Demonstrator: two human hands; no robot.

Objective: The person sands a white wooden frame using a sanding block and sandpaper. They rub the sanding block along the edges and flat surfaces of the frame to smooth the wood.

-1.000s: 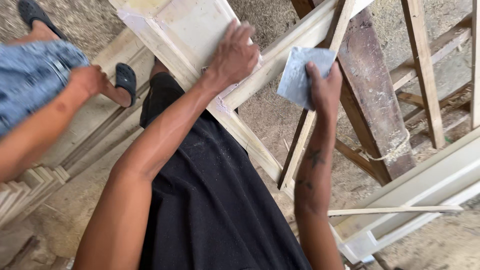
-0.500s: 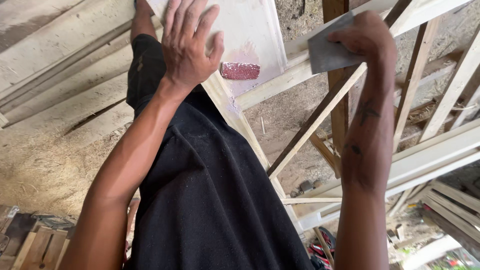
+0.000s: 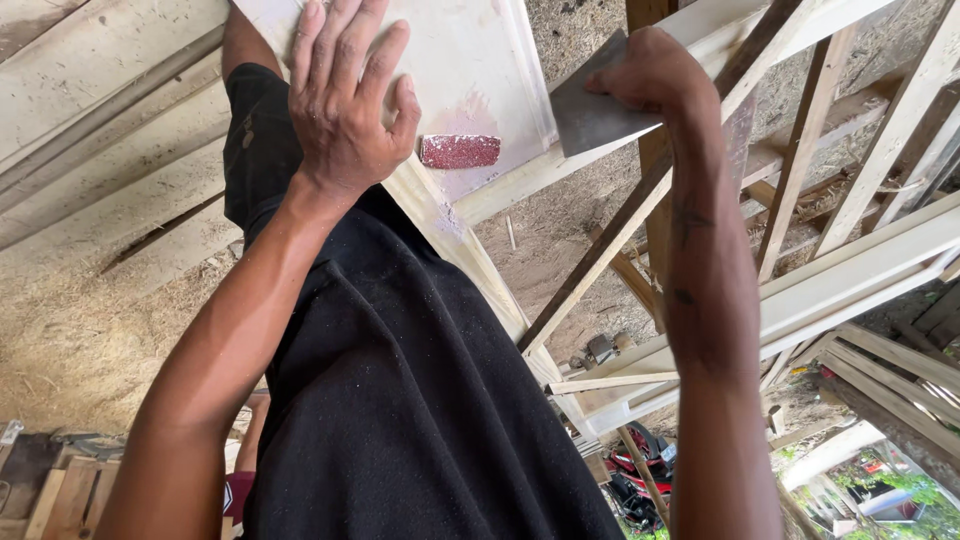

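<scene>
My left hand (image 3: 345, 100) lies flat with fingers spread on a pale, filler-coated wooden panel (image 3: 470, 70) set in a light timber frame. A small reddish piece of sandpaper (image 3: 459, 151) rests on the panel just right of that hand, untouched. My right hand (image 3: 650, 75) grips a thin grey flat scraper blade (image 3: 590, 120) and holds it over the frame's rail (image 3: 520, 180), at the panel's right edge. My black shorts fill the middle of the view.
Bare timber rails and slats (image 3: 850, 270) cross under and right of the frame. Long pale boards (image 3: 110, 120) lie at the left on a sawdust-covered floor (image 3: 80, 340). A red machine (image 3: 640, 470) sits low down, and wooden pieces (image 3: 60, 490) lie at the bottom left.
My left hand has lifted off the sandpaper and lies flat to its left. My right hand has brought the blade up to the rail. The view has swung; another person's arm has left it.
</scene>
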